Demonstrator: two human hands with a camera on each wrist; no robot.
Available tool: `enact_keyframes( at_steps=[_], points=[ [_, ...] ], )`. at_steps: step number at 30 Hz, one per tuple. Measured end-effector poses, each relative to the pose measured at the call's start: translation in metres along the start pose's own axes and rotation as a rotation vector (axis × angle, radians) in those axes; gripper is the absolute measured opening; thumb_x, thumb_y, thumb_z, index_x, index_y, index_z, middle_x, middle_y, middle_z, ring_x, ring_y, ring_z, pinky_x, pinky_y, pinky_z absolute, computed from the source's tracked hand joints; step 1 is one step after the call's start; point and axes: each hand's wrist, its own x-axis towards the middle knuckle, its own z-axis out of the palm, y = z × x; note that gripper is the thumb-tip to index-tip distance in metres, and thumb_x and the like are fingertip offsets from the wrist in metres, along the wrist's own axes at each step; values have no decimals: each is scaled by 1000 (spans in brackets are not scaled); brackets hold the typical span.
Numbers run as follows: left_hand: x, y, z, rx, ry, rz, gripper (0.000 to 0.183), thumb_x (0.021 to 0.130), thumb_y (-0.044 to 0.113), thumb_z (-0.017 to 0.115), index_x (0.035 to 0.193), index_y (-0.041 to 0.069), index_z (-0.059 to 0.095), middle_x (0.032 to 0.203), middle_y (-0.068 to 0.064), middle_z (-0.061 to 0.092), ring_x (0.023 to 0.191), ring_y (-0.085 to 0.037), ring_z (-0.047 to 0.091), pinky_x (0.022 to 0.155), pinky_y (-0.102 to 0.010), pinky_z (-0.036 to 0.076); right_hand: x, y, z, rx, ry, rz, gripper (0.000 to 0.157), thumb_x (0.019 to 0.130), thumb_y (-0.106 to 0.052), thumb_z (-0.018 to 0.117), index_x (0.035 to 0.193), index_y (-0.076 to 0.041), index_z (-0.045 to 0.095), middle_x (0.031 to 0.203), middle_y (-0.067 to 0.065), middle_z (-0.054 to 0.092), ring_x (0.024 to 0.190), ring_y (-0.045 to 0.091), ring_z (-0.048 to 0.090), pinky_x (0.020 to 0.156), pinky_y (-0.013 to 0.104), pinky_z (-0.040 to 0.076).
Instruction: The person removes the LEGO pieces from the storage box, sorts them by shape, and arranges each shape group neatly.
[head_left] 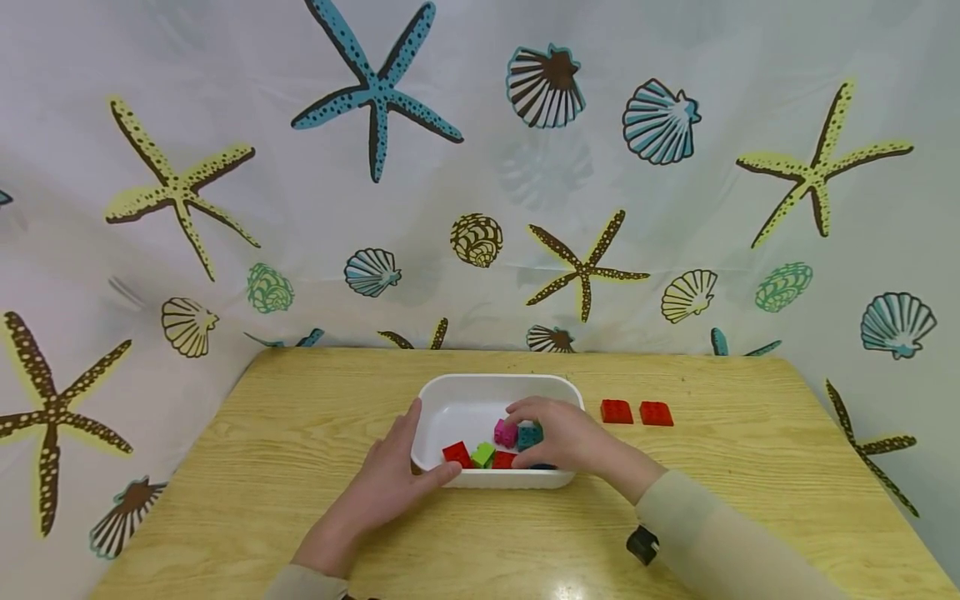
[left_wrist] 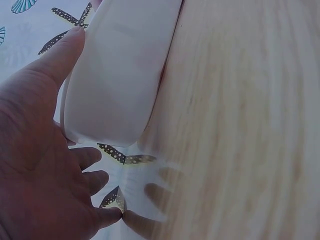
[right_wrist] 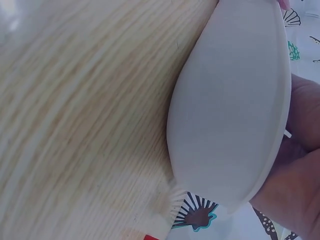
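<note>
A white plastic tub (head_left: 468, 382) sits on the table with several toy building bricks in it. Along its front side lie a red brick (head_left: 457, 454), a lime green brick (head_left: 483, 455) and another red brick (head_left: 503, 460); a pink brick (head_left: 506, 432) and a teal brick (head_left: 529, 437) lie behind them. Something dark blue is partly hidden under my right hand (head_left: 562, 433), which reaches over the right rim, thumb and fingers apart around the bricks. My left hand (head_left: 390, 475) rests against the tub's left front corner, thumb at the front rim and fingers extended along the left side.
Two red bricks lie apart on the wooden table (head_left: 300, 442), right of the tub: one red block (head_left: 617, 411) and a second red block (head_left: 656, 413). A sheet with starfish and shells (head_left: 450, 317) hangs behind the table. A small black object (head_left: 642, 544) shows by the right sleeve.
</note>
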Motion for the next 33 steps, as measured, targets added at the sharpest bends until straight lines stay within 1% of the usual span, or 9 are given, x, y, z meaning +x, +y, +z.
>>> enact_keyframes(
  at_steps=[5, 9, 11, 15, 18, 22, 26, 33],
  points=[
    [-1, 0, 0, -4, 4, 4, 123, 96, 65, 79, 178, 7, 7, 180, -25, 21, 161, -53, 29, 124, -79, 22, 2, 0, 2, -16, -30, -31, 27, 91, -21, 95, 115, -16, 83, 153, 8, 65, 143, 34, 57, 120, 53, 47],
    [0, -1, 0, -2, 5, 11, 124, 96, 66, 78, 178, 7, 7, 180, -25, 22, 161, -52, 29, 124, -78, 23, 4, 0, 3, -54, -67, -28, 19, 92, -21, 94, 109, -17, 86, 153, 9, 64, 144, 35, 56, 120, 53, 47],
    [0, -1, 0, -1, 6, 13, 124, 96, 66, 78, 178, 7, 7, 180, -25, 22, 161, -52, 29, 124, -78, 23, 5, 0, 4, -79, -76, -22, 19, 92, -23, 95, 108, -18, 87, 153, 8, 64, 144, 34, 57, 120, 52, 47],
    [0, 0, 0, 4, 11, 29, 121, 97, 63, 79, 177, 5, 8, 179, -26, 24, 161, -50, 29, 127, -76, 18, 6, 1, 5, -123, -82, -31, 18, 90, -23, 95, 106, -17, 88, 152, 6, 66, 143, 32, 58, 118, 50, 49],
    [1, 1, 0, 5, 13, 44, 120, 98, 61, 79, 177, 4, 9, 178, -27, 25, 161, -49, 30, 128, -74, 14, 7, 1, 5, -136, -89, -29, 18, 90, -23, 95, 105, -17, 88, 153, 5, 66, 145, 32, 57, 118, 50, 49],
    [1, 0, 0, -2, 12, 49, 120, 98, 60, 79, 177, 4, 9, 178, -27, 25, 161, -49, 30, 128, -74, 14, 8, 1, 5, -148, -94, -24, 17, 91, -22, 95, 105, -17, 89, 153, 7, 66, 147, 33, 55, 119, 50, 48],
    [1, 0, 1, -7, 11, 42, 120, 98, 60, 79, 177, 5, 8, 179, -26, 24, 162, -48, 30, 129, -73, 14, 8, 2, 7, -160, -81, -31, 16, 91, -21, 95, 104, -15, 89, 151, 8, 67, 146, 34, 56, 118, 50, 49],
    [1, 0, 0, -11, 10, 27, 121, 97, 62, 80, 178, 7, 8, 179, -25, 24, 160, -50, 31, 128, -75, 16, 11, 1, 9, -140, -54, 17, 22, 93, -24, 93, 111, -12, 87, 150, 9, 67, 144, 35, 57, 119, 50, 47]
  ],
)
